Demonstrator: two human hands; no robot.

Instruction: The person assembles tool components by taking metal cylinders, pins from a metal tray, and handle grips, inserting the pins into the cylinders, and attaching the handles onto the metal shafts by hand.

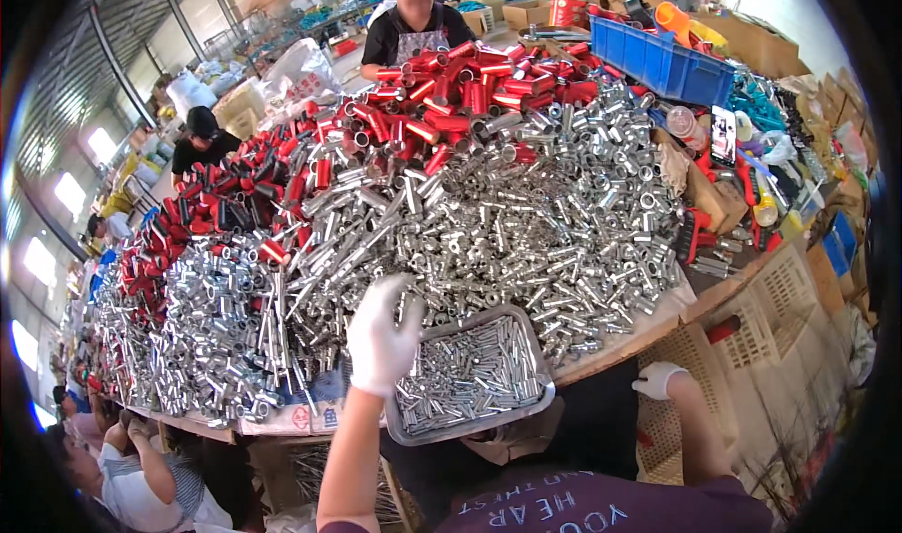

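Head view, from the left: a heap of silver fittings (211, 336) lies on the table (615, 353), apart from the long silver rods (352, 223) beside it, probably so each kind can be picked out by reach alone. Next comes the person's left hand (381, 340), white-gloved, over the far left corner of a grey tray (474, 426). Its fingers are spread and nothing shows between them; whether it touches the rim cannot be told. The tray sits right before the person's body, its near side past the table edge, likely to keep it handy. Its raised rim seems meant to keep the short metal pins (470, 373) inside from mixing with the loose pile. Behind, red tubes (479, 86) are banked at the far side, perhaps to leave the near part for smaller pieces. The right hand (658, 380), well apart from the left, is low beside a beige crate (691, 392); its fingers look curled, but whether they grip anything cannot be told.
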